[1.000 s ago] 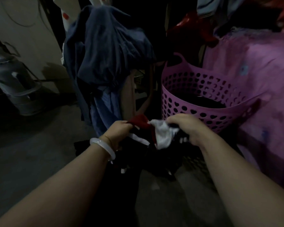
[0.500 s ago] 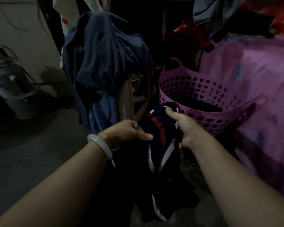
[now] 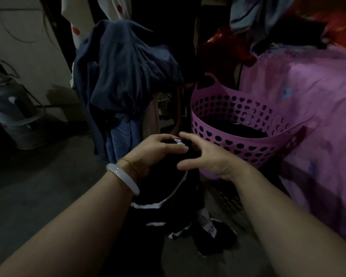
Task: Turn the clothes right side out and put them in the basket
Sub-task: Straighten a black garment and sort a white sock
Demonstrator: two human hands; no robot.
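A dark garment (image 3: pixel 164 188) with white stripes hangs from my left hand (image 3: pixel 154 150), which grips its top edge in front of me; its lower part bunches on the floor. My right hand (image 3: pixel 206 158) is just right of that edge with fingers and thumb spread, closed on nothing. The purple basket (image 3: pixel 224 145), with heart-shaped holes, stands right behind my right hand. Dark clothing (image 3: pixel 236 130) lies inside it.
A heap of navy blue clothes (image 3: pixel 124 76) hangs at the back centre. A pink bedspread (image 3: pixel 308 108) fills the right side. A metal container (image 3: pixel 12 116) stands at the left on the grey floor (image 3: pixel 38 186). A red bag (image 3: pixel 222 45) sits behind the basket.
My right hand has let go of the garment's edge and spread its fingers. The garment now hangs lower from my left hand, and its red stripes no longer show.
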